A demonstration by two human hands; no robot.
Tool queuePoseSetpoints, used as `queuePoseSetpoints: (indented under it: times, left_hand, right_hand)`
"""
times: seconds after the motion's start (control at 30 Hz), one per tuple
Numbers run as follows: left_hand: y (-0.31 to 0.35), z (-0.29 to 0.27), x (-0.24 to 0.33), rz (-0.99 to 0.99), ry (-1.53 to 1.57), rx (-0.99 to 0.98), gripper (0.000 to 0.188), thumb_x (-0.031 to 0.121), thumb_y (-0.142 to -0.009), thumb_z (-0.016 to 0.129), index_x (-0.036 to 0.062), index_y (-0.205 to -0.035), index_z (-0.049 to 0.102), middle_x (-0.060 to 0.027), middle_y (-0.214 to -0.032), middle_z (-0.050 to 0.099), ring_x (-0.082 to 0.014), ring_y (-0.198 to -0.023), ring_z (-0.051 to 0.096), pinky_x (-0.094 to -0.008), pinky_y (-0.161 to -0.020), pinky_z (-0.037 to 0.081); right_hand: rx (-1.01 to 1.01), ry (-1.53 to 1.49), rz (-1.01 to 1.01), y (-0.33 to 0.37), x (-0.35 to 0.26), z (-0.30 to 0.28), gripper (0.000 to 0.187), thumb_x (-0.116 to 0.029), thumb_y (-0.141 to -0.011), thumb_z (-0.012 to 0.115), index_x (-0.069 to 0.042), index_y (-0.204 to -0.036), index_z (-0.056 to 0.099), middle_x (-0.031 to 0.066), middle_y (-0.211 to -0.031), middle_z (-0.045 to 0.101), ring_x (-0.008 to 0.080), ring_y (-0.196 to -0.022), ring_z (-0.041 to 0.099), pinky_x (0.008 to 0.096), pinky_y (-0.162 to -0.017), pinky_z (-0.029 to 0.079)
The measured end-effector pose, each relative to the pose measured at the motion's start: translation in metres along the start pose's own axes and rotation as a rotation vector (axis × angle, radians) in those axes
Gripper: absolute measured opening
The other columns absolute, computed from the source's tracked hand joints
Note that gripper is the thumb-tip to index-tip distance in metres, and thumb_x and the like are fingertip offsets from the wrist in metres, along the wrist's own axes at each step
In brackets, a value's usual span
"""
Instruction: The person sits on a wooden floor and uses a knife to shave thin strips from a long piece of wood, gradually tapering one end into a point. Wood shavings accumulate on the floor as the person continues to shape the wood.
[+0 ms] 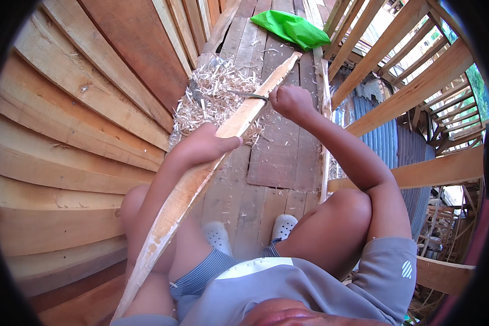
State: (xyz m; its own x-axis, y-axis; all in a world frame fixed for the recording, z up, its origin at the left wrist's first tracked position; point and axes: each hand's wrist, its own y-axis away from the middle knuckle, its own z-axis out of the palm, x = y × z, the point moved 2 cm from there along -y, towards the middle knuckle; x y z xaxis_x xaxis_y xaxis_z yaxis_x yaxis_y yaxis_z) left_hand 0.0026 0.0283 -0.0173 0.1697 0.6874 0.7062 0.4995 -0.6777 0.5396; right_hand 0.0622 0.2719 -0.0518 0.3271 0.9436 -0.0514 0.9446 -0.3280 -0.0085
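Note:
A long, pale wooden piece [189, 183], broad in the middle and narrow towards its far end, slants from beside my body at the lower left up to the far right. My left hand [209, 144] is wrapped round it near the middle, thumb over the top. In my right hand [292, 102], closed in a fist, is a knife; its handle is hidden by the fingers. The dark, thin knife blade [252, 96] lies across the wood's upper face, beyond my left hand, and its tip reaches out over the left edge.
Curled wood shavings [209, 98] lie heaped on the plank floor [274, 157], left of the wood's far end. A bright green bag [290, 30] rests farther off. Board walling [65, 125] stands close on the left, a slatted wooden railing [413, 125] on the right.

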Motion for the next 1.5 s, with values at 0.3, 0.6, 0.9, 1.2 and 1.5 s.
queuePoseSetpoints:
  times: [0.3, 0.6, 0.9, 1.2, 1.5]
  left_hand:
    - [0.005, -0.018, -0.001, 0.036, -0.045, -0.075, 0.053, 0.040, -0.083, 0.068, -0.0042, -0.112, 0.064, -0.0143, -0.098, 0.067, -0.0221, -0.091, 0.063, -0.0337, -0.082, 0.048]
    - [0.000, -0.036, -0.008, 0.096, -0.132, -0.186, 0.056, 0.038, -0.081, 0.071, -0.0026, -0.118, 0.061, -0.0170, -0.104, 0.068, -0.0246, -0.097, 0.064, -0.0334, -0.086, 0.048]
    - [-0.002, -0.039, -0.015, 0.055, -0.155, -0.164, 0.052, 0.036, -0.081, 0.068, -0.0027, -0.115, 0.062, -0.0176, -0.101, 0.068, -0.0266, -0.093, 0.064, -0.0350, -0.083, 0.049]
    - [0.003, -0.039, -0.013, 0.024, -0.097, -0.080, 0.060, 0.036, -0.076, 0.074, -0.0056, -0.117, 0.059, -0.0190, -0.103, 0.067, -0.0268, -0.094, 0.065, -0.0346, -0.084, 0.049]
    - [0.000, -0.033, -0.003, -0.005, -0.064, -0.077, 0.057, 0.027, -0.075, 0.075, -0.0073, -0.117, 0.057, -0.0175, -0.099, 0.066, -0.0223, -0.088, 0.064, -0.0329, -0.078, 0.050]
  right_hand:
    - [-0.275, -0.350, 0.122, -0.006, 0.004, -0.037, 0.047, -0.035, -0.098, 0.039, 0.003, -0.093, 0.066, 0.0247, -0.091, 0.067, 0.0403, -0.089, 0.064, 0.0467, -0.081, 0.049]
    - [-0.091, -0.484, 0.110, 0.038, -0.013, -0.041, 0.034, -0.031, -0.093, 0.059, 0.002, -0.087, 0.059, 0.0189, -0.070, 0.061, 0.0324, -0.070, 0.062, 0.0430, -0.068, 0.046]
    - [-0.368, -0.481, 0.044, 0.046, -0.029, 0.017, 0.031, -0.024, -0.099, 0.048, 0.004, -0.089, 0.052, 0.0247, -0.076, 0.059, 0.0421, -0.073, 0.057, 0.0476, -0.069, 0.044]
    - [-0.368, -0.475, 0.038, 0.033, -0.022, 0.002, 0.031, -0.026, -0.099, 0.049, 0.003, -0.090, 0.056, 0.0222, -0.077, 0.060, 0.0386, -0.074, 0.060, 0.0449, -0.070, 0.046]
    - [-0.196, -0.197, 0.064, -0.003, 0.000, 0.007, 0.056, -0.041, -0.101, 0.035, 0.001, -0.076, 0.064, 0.0249, -0.075, 0.064, 0.0424, -0.075, 0.063, 0.0484, -0.071, 0.050]
